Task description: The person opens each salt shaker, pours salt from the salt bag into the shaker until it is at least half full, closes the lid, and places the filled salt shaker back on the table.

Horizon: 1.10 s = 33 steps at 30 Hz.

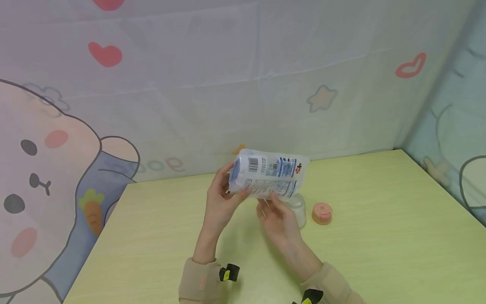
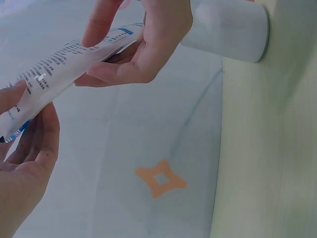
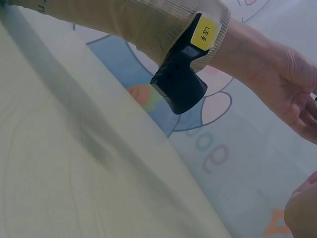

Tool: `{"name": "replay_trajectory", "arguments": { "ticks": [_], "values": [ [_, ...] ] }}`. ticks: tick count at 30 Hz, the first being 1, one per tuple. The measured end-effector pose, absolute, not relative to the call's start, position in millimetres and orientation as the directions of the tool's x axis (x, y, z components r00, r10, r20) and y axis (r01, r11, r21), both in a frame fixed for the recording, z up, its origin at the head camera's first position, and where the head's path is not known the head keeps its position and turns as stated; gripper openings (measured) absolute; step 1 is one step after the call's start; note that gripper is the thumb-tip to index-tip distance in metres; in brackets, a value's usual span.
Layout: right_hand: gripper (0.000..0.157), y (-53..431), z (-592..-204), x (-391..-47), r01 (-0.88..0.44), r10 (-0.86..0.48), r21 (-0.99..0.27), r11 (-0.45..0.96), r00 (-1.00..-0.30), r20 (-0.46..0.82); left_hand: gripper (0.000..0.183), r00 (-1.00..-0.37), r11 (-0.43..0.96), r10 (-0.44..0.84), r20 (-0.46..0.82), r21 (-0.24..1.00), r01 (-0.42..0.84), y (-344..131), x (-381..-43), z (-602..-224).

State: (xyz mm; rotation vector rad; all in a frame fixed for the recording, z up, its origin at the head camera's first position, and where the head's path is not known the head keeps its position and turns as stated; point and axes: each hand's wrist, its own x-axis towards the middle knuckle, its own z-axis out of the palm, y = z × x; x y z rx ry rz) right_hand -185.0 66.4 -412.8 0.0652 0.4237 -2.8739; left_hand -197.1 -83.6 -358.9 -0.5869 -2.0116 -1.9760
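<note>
A white plastic pouch [image 1: 273,173] with blue print and a barcode is held up above the table, its printed face toward the head camera. My left hand [image 1: 222,198] grips the pouch's left end, thumb on the front and fingers behind. At the lower right edge, my right hand [image 1: 279,221] pinches the pouch between thumb and fingers; the left wrist view shows this right hand [image 2: 143,44] from the side. A pale jar [image 1: 299,211] stands on the table behind the right hand, partly hidden by the hand and pouch. In the right wrist view, the left hand [image 3: 292,94] is cut off.
An orange-pink lid [image 1: 322,213] lies on the table [image 1: 379,236] to the right of the jar. A printed cloth backdrop [image 1: 212,105] hangs along the table's far edge, with another cloth at the right side. Both wrists carry small black cameras [image 1: 230,272].
</note>
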Motion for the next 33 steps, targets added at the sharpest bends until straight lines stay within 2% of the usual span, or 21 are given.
{"name": "replay_trajectory", "arguments": {
  "ticks": [5,33],
  "values": [
    [0.022,67.1,-412.0,-184.3,0.243,-0.228,-0.278,-0.929,-0.970,-0.085,0.072,-0.886,0.000,0.111,0.449,0.892,0.452,-83.3,-197.0,-358.3],
    [0.018,66.6,-412.5,-184.1,0.234,-0.222,-0.301,-0.925,-0.972,-0.071,0.063,-0.874,0.022,0.104,0.475,0.877,0.480,-80.9,-197.3,-359.1]
  ]
}}
